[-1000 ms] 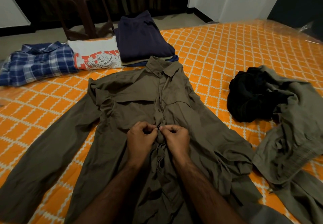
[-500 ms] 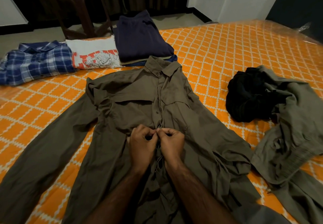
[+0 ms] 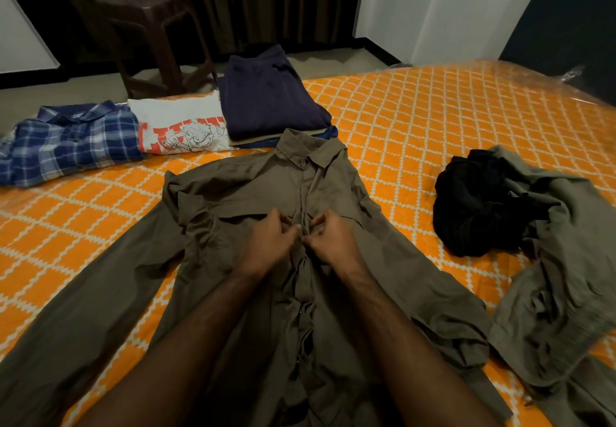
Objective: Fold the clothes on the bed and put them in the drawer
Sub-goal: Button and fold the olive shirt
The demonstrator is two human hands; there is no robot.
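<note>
Orange patterned bed [image 3: 433, 120] was the surface, dim room. Your left hand [image 3: 266, 241] and right hand [image 3: 330, 238] sat close together mid-chest on the olive shirt [image 3: 253, 193], fingers curled, each pinching the placket fabric on its own side of a button [image 3: 297, 226]. Shirt lay face up in the middle of the bed, collar away from you, one sleeve stretched out toward your left. Past the collar: folded navy garment [image 3: 270, 100] on a small stack, white printed tee [image 3: 180, 126] beside it, blue plaid shirt [image 3: 70, 140] further left. To your right, black garment [image 3: 480, 206] crumpled against a grey-green garment [image 3: 566, 260], both unfolded. Brown plastic stool [image 3: 146, 33] stood on the floor beyond the bed.
</note>
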